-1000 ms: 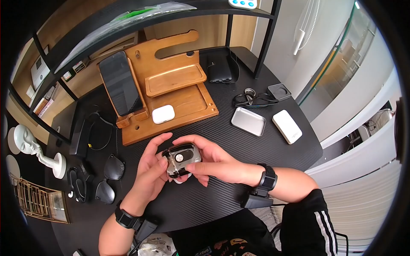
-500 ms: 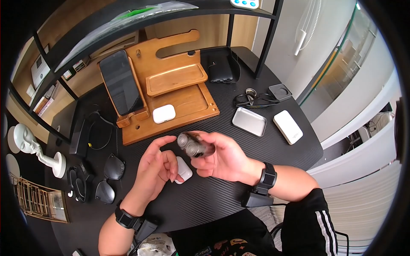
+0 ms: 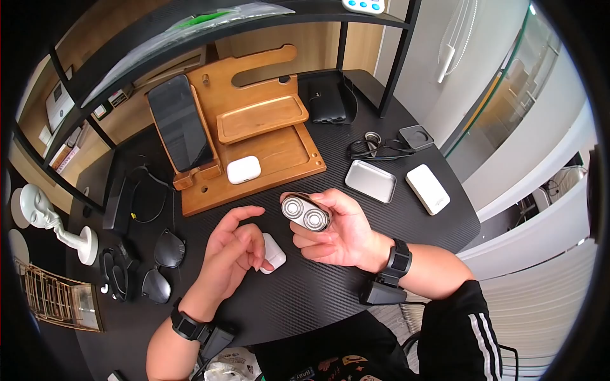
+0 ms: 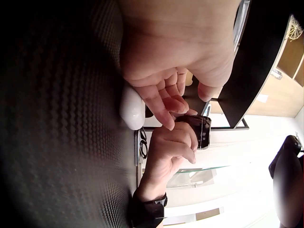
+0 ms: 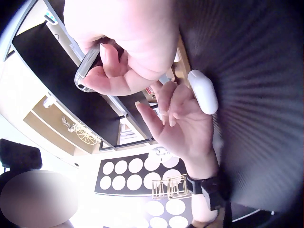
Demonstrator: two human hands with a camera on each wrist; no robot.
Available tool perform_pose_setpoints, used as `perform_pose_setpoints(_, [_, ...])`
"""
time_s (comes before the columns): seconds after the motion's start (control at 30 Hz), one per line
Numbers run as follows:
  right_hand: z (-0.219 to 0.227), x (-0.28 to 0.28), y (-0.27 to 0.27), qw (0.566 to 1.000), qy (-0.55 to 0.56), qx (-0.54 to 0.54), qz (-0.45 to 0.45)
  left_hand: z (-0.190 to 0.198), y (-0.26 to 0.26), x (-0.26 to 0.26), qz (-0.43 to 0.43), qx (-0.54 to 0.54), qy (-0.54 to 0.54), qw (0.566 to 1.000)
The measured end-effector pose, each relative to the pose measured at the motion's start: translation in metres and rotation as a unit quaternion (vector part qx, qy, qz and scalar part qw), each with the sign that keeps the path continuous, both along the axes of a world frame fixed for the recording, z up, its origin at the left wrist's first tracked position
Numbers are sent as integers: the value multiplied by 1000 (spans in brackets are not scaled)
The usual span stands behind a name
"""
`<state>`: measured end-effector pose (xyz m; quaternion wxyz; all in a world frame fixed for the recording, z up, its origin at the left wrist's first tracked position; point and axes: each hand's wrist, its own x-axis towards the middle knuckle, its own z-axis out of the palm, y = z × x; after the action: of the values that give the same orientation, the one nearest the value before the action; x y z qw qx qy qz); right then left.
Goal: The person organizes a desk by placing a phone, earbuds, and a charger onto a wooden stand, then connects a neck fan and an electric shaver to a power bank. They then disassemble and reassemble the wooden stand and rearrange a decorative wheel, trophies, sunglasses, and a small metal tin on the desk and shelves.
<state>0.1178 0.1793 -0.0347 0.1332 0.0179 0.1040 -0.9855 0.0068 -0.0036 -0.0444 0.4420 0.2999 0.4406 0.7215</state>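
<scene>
Shaver (image 3: 305, 213), gripped by your right hand (image 3: 347, 233), slants toward the worktop's (image 3: 406, 230) right edge; your left hand (image 3: 234, 251) is near, fingers loose.

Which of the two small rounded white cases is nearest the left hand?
The white case lying directly on the black desk, beside the left hand. The other rounded case rests on the wooden stand, farther off.

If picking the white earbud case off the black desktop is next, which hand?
Left hand, probably: it holds nothing and is close beside the earbud case; the right hand is occupied, gripping the two-headed rotary shaver.
</scene>
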Motion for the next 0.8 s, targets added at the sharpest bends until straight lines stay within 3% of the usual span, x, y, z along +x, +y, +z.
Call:
perform_pose_setpoints(0.2, [-3,0,-1,1000,18,-1,-3,-2,0,-1,-5,4,-6,1000])
perform_pose_setpoints(0.5, [-5,0,-3,993,2,100,-59,-2,-1,-2,-13,19,-28,999])
perform_pose_setpoints(0.8, [-1,2,-8,957,49,276,-71,-1,-1,-1,-8,12,-30,999])
